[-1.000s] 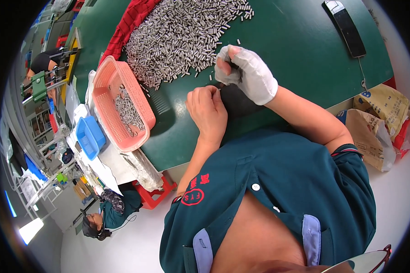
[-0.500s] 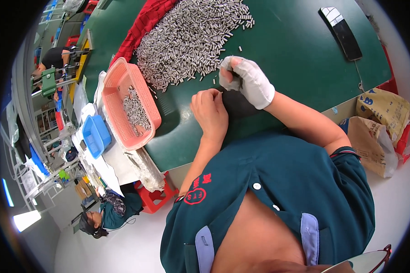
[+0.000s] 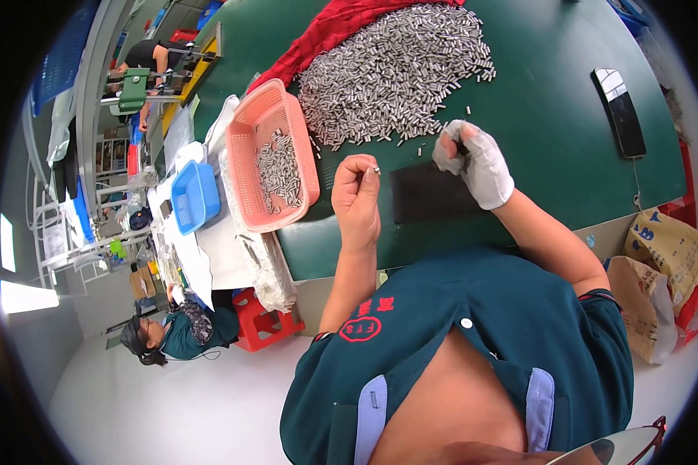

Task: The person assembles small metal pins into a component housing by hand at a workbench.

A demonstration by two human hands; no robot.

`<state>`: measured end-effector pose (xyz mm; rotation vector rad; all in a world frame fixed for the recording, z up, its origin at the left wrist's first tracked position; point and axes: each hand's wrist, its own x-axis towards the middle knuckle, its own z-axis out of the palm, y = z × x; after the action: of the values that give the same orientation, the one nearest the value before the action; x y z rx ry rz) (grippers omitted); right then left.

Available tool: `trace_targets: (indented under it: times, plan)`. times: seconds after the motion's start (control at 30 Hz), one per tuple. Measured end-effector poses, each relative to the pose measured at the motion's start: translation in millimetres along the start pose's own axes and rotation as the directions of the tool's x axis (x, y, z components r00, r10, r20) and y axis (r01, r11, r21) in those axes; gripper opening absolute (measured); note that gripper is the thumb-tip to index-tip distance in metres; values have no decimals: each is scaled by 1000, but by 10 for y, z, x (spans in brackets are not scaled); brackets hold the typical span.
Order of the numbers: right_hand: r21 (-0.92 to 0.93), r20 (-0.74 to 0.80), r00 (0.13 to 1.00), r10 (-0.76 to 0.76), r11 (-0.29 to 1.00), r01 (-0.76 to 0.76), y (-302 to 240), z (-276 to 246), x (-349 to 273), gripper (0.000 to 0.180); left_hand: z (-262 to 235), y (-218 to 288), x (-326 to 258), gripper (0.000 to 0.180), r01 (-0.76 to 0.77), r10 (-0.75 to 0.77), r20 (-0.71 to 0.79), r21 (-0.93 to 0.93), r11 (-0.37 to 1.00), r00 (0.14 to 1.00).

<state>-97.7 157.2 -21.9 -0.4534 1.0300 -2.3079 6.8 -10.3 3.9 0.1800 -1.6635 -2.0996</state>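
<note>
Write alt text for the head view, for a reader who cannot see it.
A person's bare left hand pinches a small metal pin above a green table, while the gloved right hand is closed over a dark mat. A heap of metal pins lies beyond, with a pink basket to the left holding some.

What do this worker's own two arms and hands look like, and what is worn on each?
The left hand is bare, with no glove. The right hand wears a white fabric glove. Both forearms are uncovered below short dark teal sleeves; the right sleeve has a dark cuff edged in red.
</note>
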Motion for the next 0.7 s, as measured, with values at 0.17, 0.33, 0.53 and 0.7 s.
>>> trace_targets:
  times: [0.17,0.33,0.53,0.7]
  plan:
    - [41,22,1000,9,999,-10,-20,4,3,39,-152,98,4,7,-83,90,-25,204,975,996]
    - [49,-1,1000,6,999,-6,-9,-5,-14,39,-495,221,147,3,-141,376,-72,848,511,924]
    - [86,-4,999,37,996,-36,-27,20,2,38,-792,377,356,7,0,566,19,999,-33,824]
    - [84,-48,998,29,996,-25,-16,-3,7,38,-102,-60,367,11,-326,263,257,906,270,930]
